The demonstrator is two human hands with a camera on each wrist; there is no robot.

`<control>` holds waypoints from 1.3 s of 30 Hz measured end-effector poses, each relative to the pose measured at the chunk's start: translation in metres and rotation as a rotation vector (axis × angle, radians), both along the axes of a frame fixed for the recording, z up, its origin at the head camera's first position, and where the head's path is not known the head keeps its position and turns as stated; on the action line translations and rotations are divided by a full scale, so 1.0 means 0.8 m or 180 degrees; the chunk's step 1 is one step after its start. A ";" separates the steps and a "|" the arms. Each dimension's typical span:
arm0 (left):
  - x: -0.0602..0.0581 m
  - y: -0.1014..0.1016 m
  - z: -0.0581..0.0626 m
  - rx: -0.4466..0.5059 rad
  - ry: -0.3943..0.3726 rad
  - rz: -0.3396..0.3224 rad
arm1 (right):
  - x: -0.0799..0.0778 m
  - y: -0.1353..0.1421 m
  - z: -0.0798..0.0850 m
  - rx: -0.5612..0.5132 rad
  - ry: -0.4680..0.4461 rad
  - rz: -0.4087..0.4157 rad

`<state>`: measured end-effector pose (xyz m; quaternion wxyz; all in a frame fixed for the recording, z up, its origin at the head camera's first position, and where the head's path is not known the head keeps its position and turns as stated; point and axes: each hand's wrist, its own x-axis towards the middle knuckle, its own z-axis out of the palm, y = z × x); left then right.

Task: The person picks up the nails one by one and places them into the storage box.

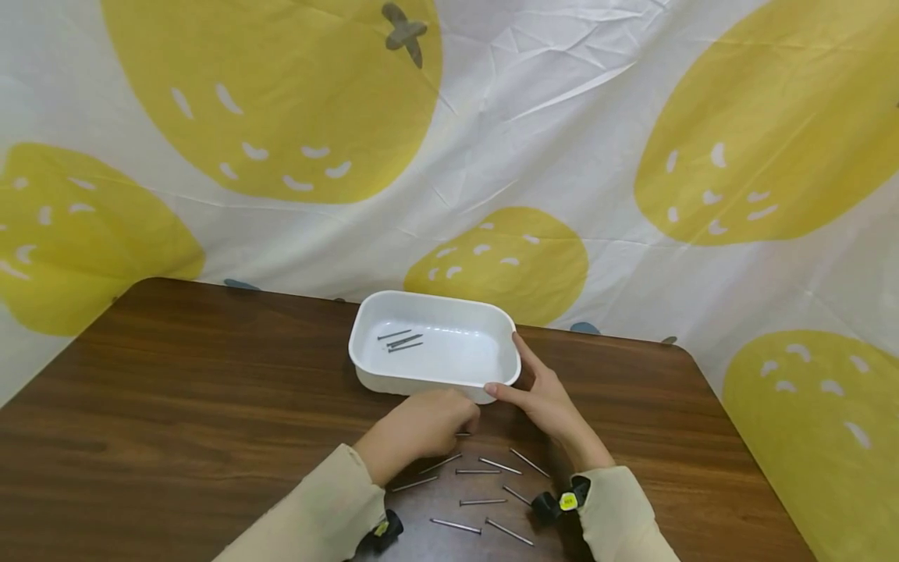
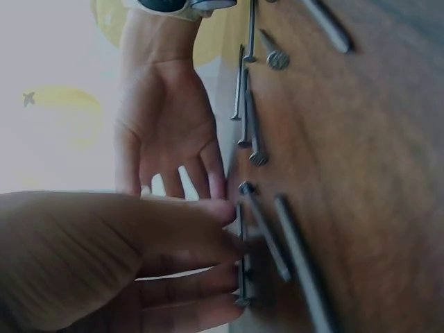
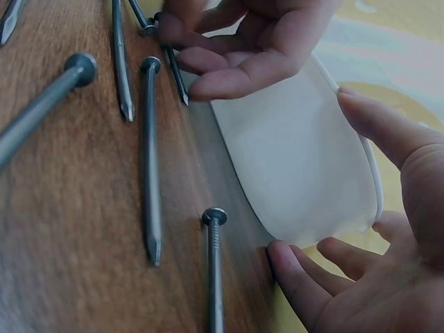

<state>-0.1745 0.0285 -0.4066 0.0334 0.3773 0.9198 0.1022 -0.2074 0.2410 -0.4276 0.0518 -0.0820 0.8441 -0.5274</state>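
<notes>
A white rectangular tub [image 1: 421, 380] with rounded corners stands on the table, with several nails [image 1: 405, 344] lying at the left of its floor. My right hand [image 1: 551, 398] holds the tub's right end, its thumb at the near rim and its fingers round the side. In front of the tub, my left hand [image 1: 428, 425] reaches down to the tabletop. Its bent fingers and thumb are around a loose nail [image 2: 241, 277] that lies on the wood. In the right wrist view a gap shows between that thumb and the fingers [image 3: 236, 80]; the thumb is blurred.
Several more loose nails [image 1: 483, 502] are scattered on the brown wooden table [image 1: 211, 406], between my forearms. A white cloth with yellow fruit prints [image 1: 495, 257] hangs behind the table's far edge. Black wrist cameras [image 1: 546, 507] sit low near the nails.
</notes>
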 end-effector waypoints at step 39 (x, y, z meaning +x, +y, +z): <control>-0.003 -0.009 0.023 0.0151 -0.0299 -0.0180 | 0.003 -0.001 0.005 0.0227 -0.0024 -0.0052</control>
